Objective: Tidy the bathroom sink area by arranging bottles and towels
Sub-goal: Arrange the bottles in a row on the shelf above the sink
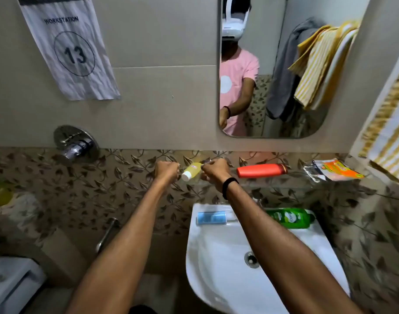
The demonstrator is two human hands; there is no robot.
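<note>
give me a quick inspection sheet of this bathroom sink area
surface: glass shelf under the mirror; white sink below
job's things: yellow bottle and orange bottle lying on the shelf; blue bottle and green bottle lying on the sink rim; towels hanging at right
clutter: packet at the shelf's right end
grippers: left hand and right hand, fingers curled, either side of the yellow bottle; grip unclear
cables: nothing seen
surroundings: workstation 13 sign, wall tap, leaf-pattern tiles
</note>
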